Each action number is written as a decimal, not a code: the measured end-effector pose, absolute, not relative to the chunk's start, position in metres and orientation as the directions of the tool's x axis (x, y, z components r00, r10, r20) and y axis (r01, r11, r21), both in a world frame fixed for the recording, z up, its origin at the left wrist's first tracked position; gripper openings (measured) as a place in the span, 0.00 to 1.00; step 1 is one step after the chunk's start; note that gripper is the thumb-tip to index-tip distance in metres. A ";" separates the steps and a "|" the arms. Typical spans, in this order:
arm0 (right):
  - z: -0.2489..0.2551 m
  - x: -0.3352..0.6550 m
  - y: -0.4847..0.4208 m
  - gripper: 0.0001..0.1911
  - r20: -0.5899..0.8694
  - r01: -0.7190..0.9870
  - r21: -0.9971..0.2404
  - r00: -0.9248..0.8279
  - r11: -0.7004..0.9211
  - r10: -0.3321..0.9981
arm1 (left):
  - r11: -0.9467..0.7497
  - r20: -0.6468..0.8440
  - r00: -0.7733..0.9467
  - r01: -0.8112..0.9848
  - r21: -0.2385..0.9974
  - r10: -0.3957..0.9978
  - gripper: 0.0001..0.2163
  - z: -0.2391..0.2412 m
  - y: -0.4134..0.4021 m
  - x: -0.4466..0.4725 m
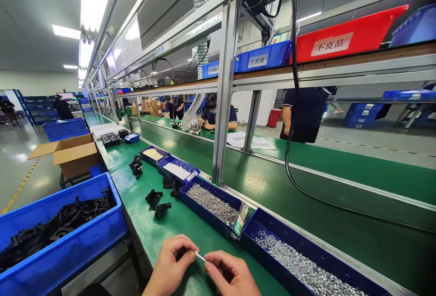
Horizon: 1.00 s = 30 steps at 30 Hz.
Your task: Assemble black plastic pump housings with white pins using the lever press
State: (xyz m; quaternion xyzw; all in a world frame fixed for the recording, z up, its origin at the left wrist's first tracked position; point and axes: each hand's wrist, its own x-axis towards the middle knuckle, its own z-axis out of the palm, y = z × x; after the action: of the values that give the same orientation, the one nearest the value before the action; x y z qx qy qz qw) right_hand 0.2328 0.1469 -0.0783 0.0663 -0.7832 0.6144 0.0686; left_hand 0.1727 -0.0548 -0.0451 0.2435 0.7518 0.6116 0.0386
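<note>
Over the green bench at the bottom centre, both of my hands meet at a thin white rod point(200, 257). My right hand point(231, 271) pinches the rod's right end between thumb and fingers. Thumb and forefinger of my left hand point(173, 262) are closed at its other end, on a small pale piece point(196, 253) too small to name. Just beyond my hands stands a blue bin of small metal pins point(213, 203). To its right is a blue bin of small shiny metal pieces point(303, 259). Several black plastic parts point(160, 209) lie loose on the bench.
A large blue crate point(116, 196) of black parts stands left of the bench, with an open cardboard box point(76, 155) behind. Smaller bins hold white pieces point(177, 170) and cream pieces point(152, 153). A metal post point(223, 96) and hanging black cable point(289, 150) rise beyond. People work across the line.
</note>
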 end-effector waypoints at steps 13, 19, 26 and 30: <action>-0.076 0.234 0.144 0.30 0.210 -0.198 -0.952 -0.977 0.232 0.027 | 0.125 0.168 -0.897 0.237 0.964 0.408 0.17 -0.049 -0.057 0.170; -0.076 0.234 0.143 0.30 0.218 -0.207 -0.957 -0.975 0.201 0.032 | 0.144 0.140 -0.928 0.199 0.969 0.346 0.17 -0.052 -0.058 0.172; -0.076 0.233 0.142 0.30 0.222 -0.224 -0.947 -0.974 0.231 -0.036 | 0.063 0.175 -0.906 0.215 0.974 0.386 0.15 -0.043 -0.058 0.176; -0.069 0.237 0.141 0.26 0.206 -0.215 -0.948 -0.977 0.236 -0.062 | -0.042 0.202 -0.889 0.203 0.978 0.412 0.14 -0.042 -0.059 0.176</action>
State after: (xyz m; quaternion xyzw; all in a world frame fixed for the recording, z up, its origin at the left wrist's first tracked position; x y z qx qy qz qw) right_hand 0.2368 0.1405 -0.0690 0.0885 -0.7836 0.6117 0.0625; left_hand 0.1764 -0.0593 -0.0416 0.2235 0.6879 0.6863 0.0759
